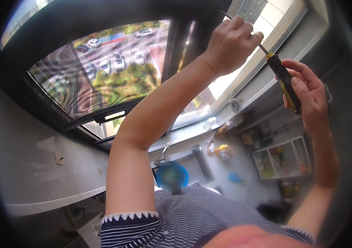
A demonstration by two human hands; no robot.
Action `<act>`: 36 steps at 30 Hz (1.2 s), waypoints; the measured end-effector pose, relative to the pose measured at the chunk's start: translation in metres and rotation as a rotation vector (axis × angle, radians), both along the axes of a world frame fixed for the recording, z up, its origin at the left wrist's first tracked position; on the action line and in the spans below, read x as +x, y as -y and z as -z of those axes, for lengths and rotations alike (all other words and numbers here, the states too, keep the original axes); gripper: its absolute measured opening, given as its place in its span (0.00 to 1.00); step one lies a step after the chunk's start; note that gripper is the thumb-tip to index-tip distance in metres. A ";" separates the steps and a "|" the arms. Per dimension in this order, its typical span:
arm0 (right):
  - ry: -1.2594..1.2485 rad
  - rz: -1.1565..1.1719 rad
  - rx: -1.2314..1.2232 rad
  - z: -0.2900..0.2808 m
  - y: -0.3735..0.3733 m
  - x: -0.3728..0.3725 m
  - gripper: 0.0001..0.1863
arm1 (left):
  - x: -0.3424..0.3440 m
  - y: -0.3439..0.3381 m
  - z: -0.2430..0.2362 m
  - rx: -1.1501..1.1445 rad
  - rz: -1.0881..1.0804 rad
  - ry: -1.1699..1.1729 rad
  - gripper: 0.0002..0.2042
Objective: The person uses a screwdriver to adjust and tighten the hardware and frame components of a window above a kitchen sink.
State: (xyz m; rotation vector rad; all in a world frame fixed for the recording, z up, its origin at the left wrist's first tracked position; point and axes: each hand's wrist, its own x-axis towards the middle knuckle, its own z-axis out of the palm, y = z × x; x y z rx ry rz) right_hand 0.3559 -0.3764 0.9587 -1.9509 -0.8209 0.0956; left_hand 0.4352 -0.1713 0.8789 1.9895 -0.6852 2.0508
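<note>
A screwdriver (285, 82) with a black and yellow handle is raised toward the dark window frame (192, 10) overhead. My right hand (310, 97) is closed around its handle, thumb along the side. My left hand (234, 45) is higher up, its curled fingers closed over the metal shaft, whose thin tip pokes out beyond them near the frame. The exact point of the tip against the frame is too small to make out. A mesh screen (122, 66) fills the window pane beside my left arm, with cars and greenery beyond it.
Below are a sink (198, 167) with a tap (163, 155) and blue basin (171, 174), a pale counter (242, 190) with bags, and a white rack (279, 157) holding items. A pale panel (52, 173) stands left; a light window ledge (221, 115) runs along the right.
</note>
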 end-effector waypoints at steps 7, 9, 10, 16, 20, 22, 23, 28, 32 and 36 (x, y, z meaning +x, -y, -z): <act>-0.020 -0.042 -0.062 -0.010 0.000 -0.004 0.20 | 0.004 0.001 -0.002 0.018 -0.022 0.029 0.10; 0.325 0.000 -0.244 -0.007 -0.004 -0.005 0.21 | 0.003 -0.003 -0.004 0.018 -0.028 0.043 0.10; 0.557 0.003 -0.322 -0.003 -0.006 -0.003 0.21 | 0.003 -0.004 -0.004 0.020 -0.034 0.059 0.10; -0.207 -0.029 0.044 -0.008 0.004 0.000 0.19 | 0.004 0.003 0.000 -0.046 -0.036 0.052 0.09; -0.480 -0.072 0.092 -0.015 0.005 0.006 0.20 | 0.004 0.002 -0.002 -0.015 -0.082 0.025 0.09; 0.078 -0.008 -0.185 -0.007 -0.002 -0.011 0.20 | 0.003 -0.001 0.001 0.007 -0.083 -0.005 0.09; 0.369 -0.041 -0.326 -0.003 -0.005 -0.012 0.22 | 0.002 -0.002 0.001 0.004 -0.083 -0.010 0.09; 1.236 0.102 -0.693 0.002 -0.008 -0.009 0.24 | 0.004 0.003 0.001 -0.033 -0.053 0.023 0.09; -0.256 0.004 0.037 -0.004 0.000 -0.002 0.23 | 0.005 0.003 0.001 -0.066 -0.072 0.026 0.09; 0.088 0.075 -0.229 -0.010 -0.004 -0.009 0.23 | 0.006 0.000 0.003 -0.001 -0.105 -0.009 0.08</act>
